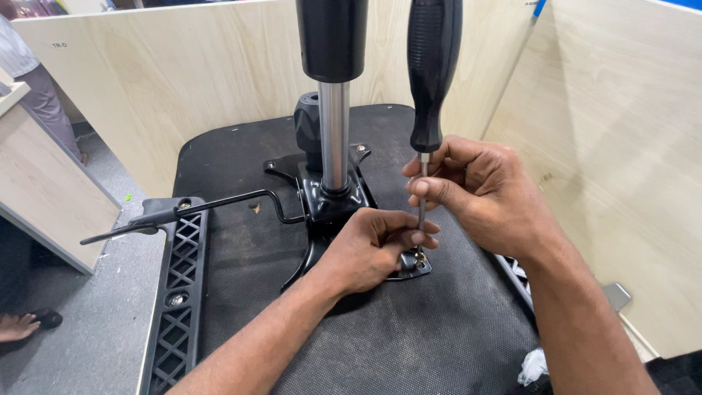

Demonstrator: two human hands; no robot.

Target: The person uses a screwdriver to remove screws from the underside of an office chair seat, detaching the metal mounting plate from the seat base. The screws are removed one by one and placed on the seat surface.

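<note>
Screwdriver upright, tip on screw at mounting plate's near-right corner.
Right hand pinches shaft; left hand steadies tip, touching screw.

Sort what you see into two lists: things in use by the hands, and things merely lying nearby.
In use: screwdriver, screw, black metal bracket, left hand, right hand, upturned chair seat.

Lying about: white crumpled rag, wooden partition panels, sandal on the floor.
</note>
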